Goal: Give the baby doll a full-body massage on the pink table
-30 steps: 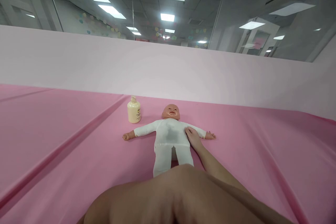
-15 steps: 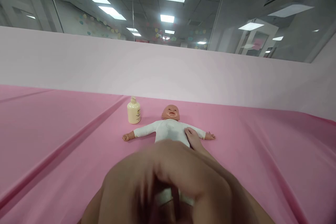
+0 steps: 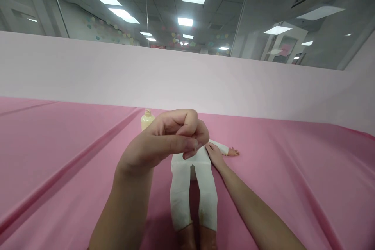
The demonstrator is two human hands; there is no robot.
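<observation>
A baby doll (image 3: 179,187) in white clothing lies on its back, legs towards me. My left hand (image 3: 172,134) is raised over its chest, fingers curled in and the thumb pressed against them; nothing shows in its grasp. This hand hides the doll's head, upper chest and one arm. At the doll's side, just below its outstretched arm, my right hand (image 3: 215,155) grips the torso, its fingers partly out of sight. Left of the doll stands a cream-coloured bottle (image 3: 147,120), its lower part covered by my left hand.
Pink sheeting (image 3: 73,136) with raised folds covers the surface under the doll. A low white wall (image 3: 117,74) runs along the back, with a glass pane (image 3: 164,15) above it that shows ceiling lights.
My left hand, large and blurred close to the camera before, has moved away and up over the doll's chest. The doll's legs have come into view while its head is now covered.
</observation>
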